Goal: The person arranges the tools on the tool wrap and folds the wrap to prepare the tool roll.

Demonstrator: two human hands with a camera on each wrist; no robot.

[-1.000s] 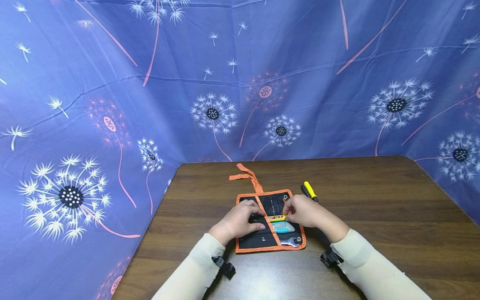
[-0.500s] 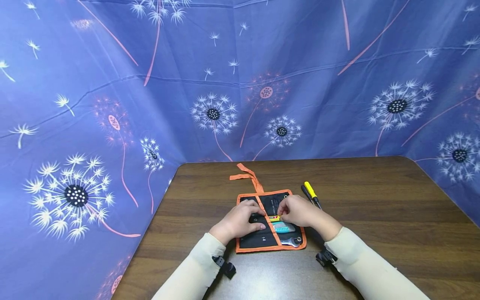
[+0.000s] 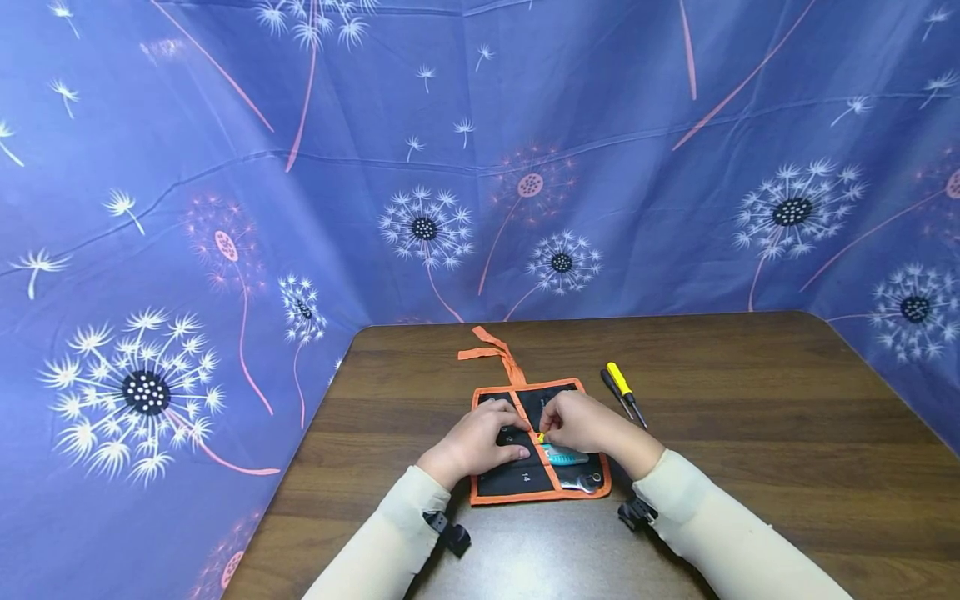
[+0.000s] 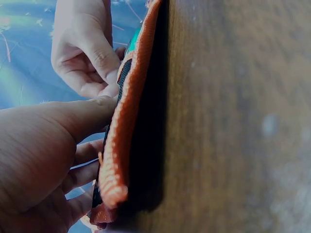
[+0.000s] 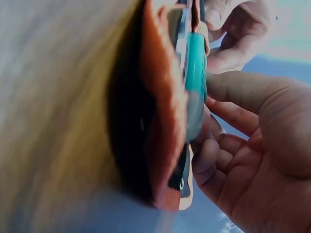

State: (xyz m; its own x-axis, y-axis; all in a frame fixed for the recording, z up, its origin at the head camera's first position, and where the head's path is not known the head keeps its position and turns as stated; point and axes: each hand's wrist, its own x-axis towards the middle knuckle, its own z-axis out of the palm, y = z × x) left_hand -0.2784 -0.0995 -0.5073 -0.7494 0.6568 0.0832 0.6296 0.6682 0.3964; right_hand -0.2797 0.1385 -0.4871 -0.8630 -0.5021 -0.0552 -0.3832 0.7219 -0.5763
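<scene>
A black tool roll with orange trim [image 3: 504, 485] lies unrolled on the table. My left hand [image 3: 472, 442] rests on its left half, fingers spread, with fingertips by the slanting orange pocket edge. With thumb and fingers my right hand [image 3: 588, 423] pinches a slim yellow tool [image 3: 542, 437] at that edge; most of the tool is hidden in the pocket and behind the fingers. Below it a teal and grey utility knife [image 3: 566, 455] sits partly in its pocket. A wrench [image 3: 583, 482] shows its end in the lowest pocket.
Right of the roll lie a yellow-handled screwdriver [image 3: 621, 380] and a black-handled one [image 3: 611, 383] side by side. Orange tie straps [image 3: 508, 360] stretch from the roll's top edge across the brown table [image 3: 712, 417]. A blue dandelion-print cloth [image 3: 637, 167] hangs behind.
My right hand has moved left along the pocket, and less of the yellow tool shows. Both screwdrivers are now uncovered. The left hand has stayed in place.
</scene>
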